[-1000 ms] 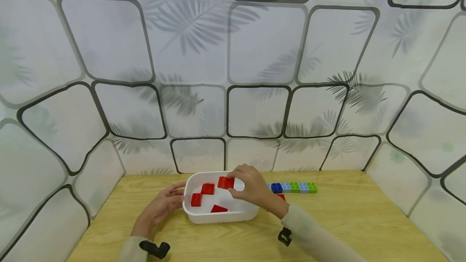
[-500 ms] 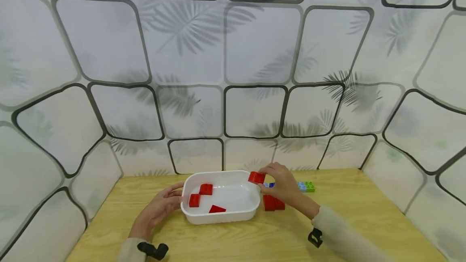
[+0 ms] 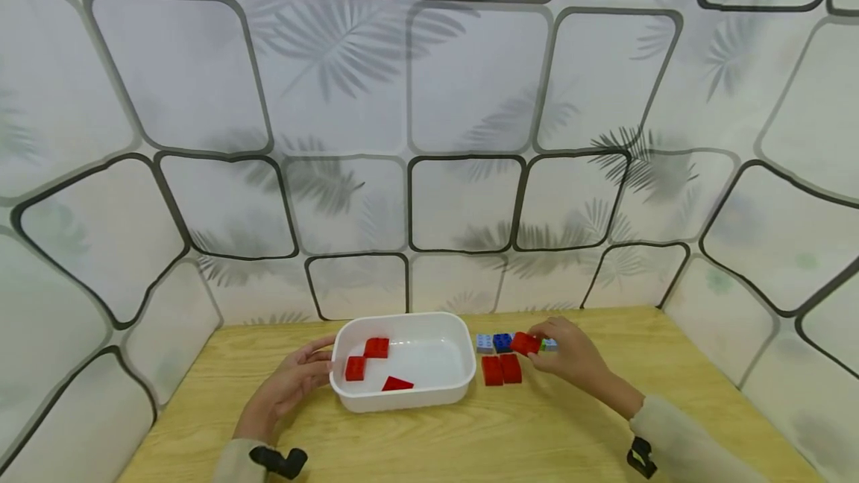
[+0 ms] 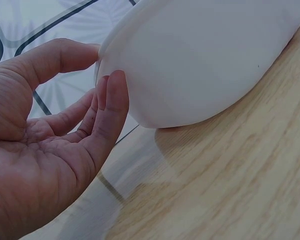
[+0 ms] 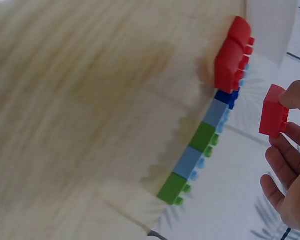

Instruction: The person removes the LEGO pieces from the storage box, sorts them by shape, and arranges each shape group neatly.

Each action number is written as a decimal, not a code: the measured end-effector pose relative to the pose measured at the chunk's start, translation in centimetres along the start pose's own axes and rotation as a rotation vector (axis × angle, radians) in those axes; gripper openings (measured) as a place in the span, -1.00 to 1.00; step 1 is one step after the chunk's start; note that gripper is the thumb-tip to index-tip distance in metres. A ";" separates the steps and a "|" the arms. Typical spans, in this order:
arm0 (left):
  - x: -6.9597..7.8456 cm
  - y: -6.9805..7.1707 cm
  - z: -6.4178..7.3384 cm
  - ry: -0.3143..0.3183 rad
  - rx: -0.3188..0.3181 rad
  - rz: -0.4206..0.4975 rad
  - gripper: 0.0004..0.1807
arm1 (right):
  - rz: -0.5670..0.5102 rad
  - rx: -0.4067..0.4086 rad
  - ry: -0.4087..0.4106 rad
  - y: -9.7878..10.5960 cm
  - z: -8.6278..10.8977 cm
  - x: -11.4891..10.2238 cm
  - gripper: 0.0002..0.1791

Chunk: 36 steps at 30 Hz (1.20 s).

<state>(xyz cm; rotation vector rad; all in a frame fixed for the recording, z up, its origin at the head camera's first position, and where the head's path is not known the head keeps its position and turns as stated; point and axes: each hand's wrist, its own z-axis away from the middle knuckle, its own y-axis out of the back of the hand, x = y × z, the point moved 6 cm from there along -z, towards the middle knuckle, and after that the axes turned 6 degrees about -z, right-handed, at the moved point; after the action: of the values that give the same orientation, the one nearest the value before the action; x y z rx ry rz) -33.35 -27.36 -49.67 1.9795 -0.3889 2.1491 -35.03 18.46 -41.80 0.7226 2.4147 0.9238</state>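
Observation:
My right hand point(image 3: 569, 355) pinches a red toy brick point(image 3: 526, 343) between thumb and fingers, raised over a row of bricks. In the right wrist view, the held brick point(image 5: 274, 111) shows its studs towards the fingers. My left hand point(image 3: 295, 381) rests its fingertips against the left end of a white plastic tub point(image 3: 403, 401). In the left wrist view, the fingers are loosely bent, and one fingertip touches the rim of the tub point(image 4: 190, 65). Inside the tub lie two red bricks point(image 3: 377, 348) and a red wedge-shaped piece point(image 3: 398, 384).
Two red bricks point(image 3: 501, 370) stand side by side on the wooden table point(image 3: 429, 446), right of the tub. Behind them runs a row of light blue, dark blue and green bricks point(image 5: 202, 137), partly hidden by my right hand in the head view. A patterned wall point(image 3: 362, 207) closes the back.
My right hand has lifted the red brick out of the tub and carried it right, over the brick row. The left hand keeps its place at the tub's end.

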 end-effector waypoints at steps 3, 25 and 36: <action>0.0 0.0 0.1 -0.003 -0.002 0.002 -0.26 | 0.016 -0.016 -0.006 -0.1 0.9 0.4 -0.66; 0.0 0.2 0.2 -0.035 0.000 -0.012 -0.26 | 0.036 -0.218 -0.304 -2.3 2.8 2.3 -0.75; 0.0 0.0 0.1 -0.029 -0.011 -0.010 -0.27 | -0.008 -0.311 -0.468 -3.5 2.9 3.1 -0.69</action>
<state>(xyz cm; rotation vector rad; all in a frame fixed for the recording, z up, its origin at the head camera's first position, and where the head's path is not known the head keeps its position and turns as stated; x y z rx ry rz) -33.22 -27.42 -49.66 2.0038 -0.3933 2.1100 -36.80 19.54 -46.91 0.7161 1.8175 0.9721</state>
